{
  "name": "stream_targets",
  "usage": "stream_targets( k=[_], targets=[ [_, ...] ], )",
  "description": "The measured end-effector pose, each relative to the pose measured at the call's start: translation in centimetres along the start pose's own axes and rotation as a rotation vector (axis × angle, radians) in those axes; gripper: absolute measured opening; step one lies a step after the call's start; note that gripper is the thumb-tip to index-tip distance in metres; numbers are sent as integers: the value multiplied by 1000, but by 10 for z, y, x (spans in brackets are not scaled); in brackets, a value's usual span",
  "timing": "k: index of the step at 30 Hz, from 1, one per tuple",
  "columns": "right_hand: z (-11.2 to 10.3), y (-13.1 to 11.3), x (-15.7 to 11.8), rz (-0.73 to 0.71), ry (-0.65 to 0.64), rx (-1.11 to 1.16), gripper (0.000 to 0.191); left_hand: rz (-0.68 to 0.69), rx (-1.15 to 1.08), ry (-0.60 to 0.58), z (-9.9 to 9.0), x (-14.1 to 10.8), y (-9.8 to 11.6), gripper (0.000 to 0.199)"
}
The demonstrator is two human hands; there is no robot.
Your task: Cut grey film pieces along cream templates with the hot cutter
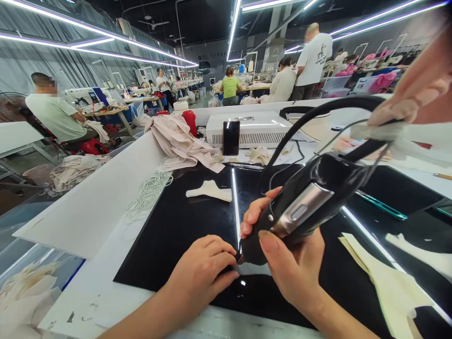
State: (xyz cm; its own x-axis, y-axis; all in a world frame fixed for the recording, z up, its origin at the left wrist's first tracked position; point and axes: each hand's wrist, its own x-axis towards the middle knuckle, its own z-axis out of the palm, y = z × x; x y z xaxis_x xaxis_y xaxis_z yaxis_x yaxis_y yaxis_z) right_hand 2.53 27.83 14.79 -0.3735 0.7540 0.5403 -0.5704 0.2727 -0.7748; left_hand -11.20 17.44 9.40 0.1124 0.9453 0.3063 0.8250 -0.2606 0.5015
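My right hand (293,259) is wrapped round a black handheld tool (303,202) with a silver side panel, its tip pointing down at the glossy black board (169,240). Right beside that tip, my left hand (205,268) rests low with its fingers curled together; whatever lies under them is hidden. A cream fabric piece (209,190) lies on the board beyond my hands. More cream pieces (384,282) are on the right. The tool's thick black cable arches up to a blurred hand at the upper right.
Beige fabric (180,139) is heaped at the back left, near pale cord (150,193). A phone (231,138) leans on a white box (261,129). Teal tweezers (383,205) lie on the right. White panels edge the table. Several people sit or stand farther off.
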Motion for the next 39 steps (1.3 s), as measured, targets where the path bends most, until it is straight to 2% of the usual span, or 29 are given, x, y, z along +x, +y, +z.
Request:
stream_targets(
  k=[5, 9, 11, 14, 26, 39],
  targets=[
    [0, 2, -2, -8, -28, 41, 27, -30, -25, -13, -5, -3, 1, 15],
    [0, 6, -2, -29, -28, 67, 25, -85, -42, -11, -6, -8, 3, 28],
    [0, 6, -1, -29, -24, 73, 25, -84, -37, -5, -5, -10, 3, 23],
    [0, 5, -1, -35, -25, 64, 29, -53, -12, 15, -3, -11, 3, 13],
    [1, 6, -2, -16, -29, 96, 28, 205, 282, 128, 0, -21, 1, 15],
    [3, 9, -4, 13, -52, 96, 27, 212, 290, 146, 2, -20, 4, 13]
  ],
)
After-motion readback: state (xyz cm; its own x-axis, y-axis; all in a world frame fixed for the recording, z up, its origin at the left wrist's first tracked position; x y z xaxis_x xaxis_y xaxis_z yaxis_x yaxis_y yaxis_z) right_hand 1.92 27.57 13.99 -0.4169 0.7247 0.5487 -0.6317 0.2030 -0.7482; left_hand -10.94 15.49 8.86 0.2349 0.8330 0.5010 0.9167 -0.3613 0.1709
